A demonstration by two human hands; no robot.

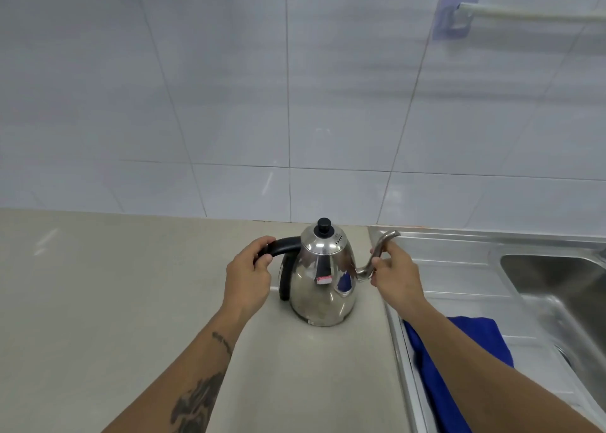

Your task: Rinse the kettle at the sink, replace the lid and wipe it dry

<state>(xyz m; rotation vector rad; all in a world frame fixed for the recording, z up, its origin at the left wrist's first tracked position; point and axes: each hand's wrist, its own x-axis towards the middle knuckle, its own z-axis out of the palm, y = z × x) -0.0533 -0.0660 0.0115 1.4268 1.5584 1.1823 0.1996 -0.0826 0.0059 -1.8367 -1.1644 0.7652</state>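
Note:
A shiny steel kettle (pixel 323 288) stands upright on the beige counter (pixel 131 301), close to the sink's left rim. Its lid with a black knob (pixel 324 227) sits on top. My left hand (pixel 251 275) grips the black handle (pixel 285 247) at its upper bend. My right hand (pixel 392 270) holds the thin curved spout (pixel 382 245), fingers curled round its lower part. A blue cloth (pixel 459 350) lies on the steel drainboard, partly under my right forearm.
The steel sink basin (pixel 557 288) opens at the right, with its drainboard (pixel 452 265) between basin and counter. White wall tiles rise behind. A rail on a purple hook pad (pixel 455 15) is fixed high on the wall at right.

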